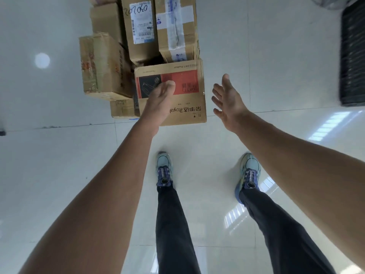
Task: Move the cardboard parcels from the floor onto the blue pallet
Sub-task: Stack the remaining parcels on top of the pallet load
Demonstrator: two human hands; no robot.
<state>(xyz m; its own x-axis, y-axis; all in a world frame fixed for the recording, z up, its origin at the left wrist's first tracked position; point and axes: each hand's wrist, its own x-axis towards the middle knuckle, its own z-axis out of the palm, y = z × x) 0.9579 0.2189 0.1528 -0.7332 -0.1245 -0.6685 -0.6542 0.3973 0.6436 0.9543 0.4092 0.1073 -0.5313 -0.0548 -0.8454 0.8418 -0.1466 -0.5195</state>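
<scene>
A stack of cardboard parcels (142, 36) stands on the pale tiled floor (49, 155), a taped brown parcel (102, 66) at its left. The nearest, a red-printed parcel (183, 99), lies under the left hand (160, 97), whose fingers reach out straight over its top. The right hand (227, 101) hovers just beside that parcel, fingers spread and holding nothing. A black ridged object (353, 56) sits at far right.

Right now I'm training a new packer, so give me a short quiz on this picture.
1. True or false: the right hand grips the red-printed box.
2. Which hand reaches over that box? A: the left hand. B: the right.
3. Fill in: both shoes stand on the pale tiled ____.

Key:
1. False; it is open, beside the box.
2. A.
3. floor.
</scene>
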